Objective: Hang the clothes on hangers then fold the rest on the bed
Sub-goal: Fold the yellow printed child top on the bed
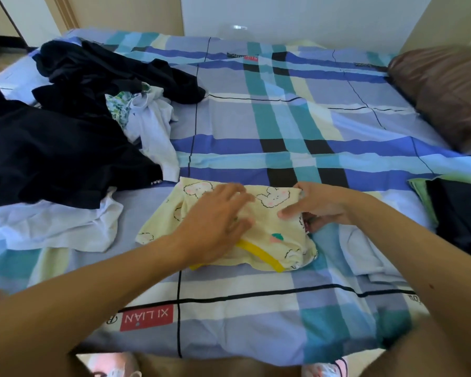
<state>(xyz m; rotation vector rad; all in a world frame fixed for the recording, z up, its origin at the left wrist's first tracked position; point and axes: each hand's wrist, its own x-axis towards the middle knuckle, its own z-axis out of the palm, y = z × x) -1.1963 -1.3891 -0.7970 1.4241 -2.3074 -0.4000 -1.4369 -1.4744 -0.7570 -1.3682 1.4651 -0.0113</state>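
This looks like the folding part of the job, since no hangers can be seen and both hands are busy with one small piece. The yellow clothing [288, 240], with little bears on it and a bright yellow band, lies flat on the bed [256, 118], close to the near edge and about halfway along it. I cannot tell if it is a shirt or shorts. It looks partly folded. The left grip [215, 227] is a bare hand laid flat on the left half of the yellow clothing. Its fingers [237, 189] are spread and nearly straight, pressing the cloth down and holding nothing. The left arm reaches in from the near left corner of the bed. The right grip [321, 205] has closed on the right side of the yellow clothing, with the thumb [290, 212] on top and the other fingers tucked under the cloth. The right arm comes in from the near right corner, with the wrist low over the bed. Next, I think the right grip should lift its side and bring it over toward the left, and the flat hand should slide out and then smooth the fold. A big dark pile [65, 148] and some white clothes [150, 123] wait by the left edge, so there looks to be plenty left to do. A small folded stack [460, 213] sits by the right edge, and the yellow clothing could go there when done.
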